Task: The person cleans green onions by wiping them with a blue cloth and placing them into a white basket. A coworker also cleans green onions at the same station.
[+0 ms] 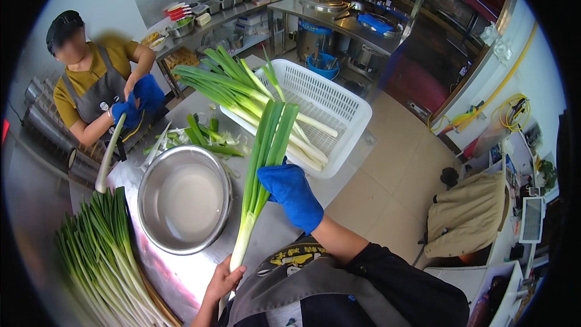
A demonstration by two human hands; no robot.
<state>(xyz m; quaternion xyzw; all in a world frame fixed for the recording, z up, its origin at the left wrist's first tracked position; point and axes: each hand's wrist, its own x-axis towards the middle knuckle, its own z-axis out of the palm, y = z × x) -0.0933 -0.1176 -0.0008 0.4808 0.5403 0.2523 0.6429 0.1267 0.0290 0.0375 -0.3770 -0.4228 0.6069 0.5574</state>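
A large green onion (248, 222) slants across the middle of the view. My left hand (223, 279), bare, grips its white stalk near my apron. My right hand (292, 195), wrapped in a blue cloth, is closed round its green leaves. Left of the onion stands a round metal bowl (147, 231) of cloudy liquid. Beyond, several green onions (236, 86) lie with their white ends in a white plastic basket (358, 127) and their leaves over its rim. A big pile of green onions (104, 254) lies at the lower left. Peeled scraps (195, 134) lie between bowl and basket.
Across the metal table (290, 222), a co-worker (97, 81) holds a green onion (109, 159) with blue cloths at the hands. A steel counter (313, 11) with pots stands behind. To the right are tiled floor (386, 190) and a chair draped with a beige jacket (467, 213).
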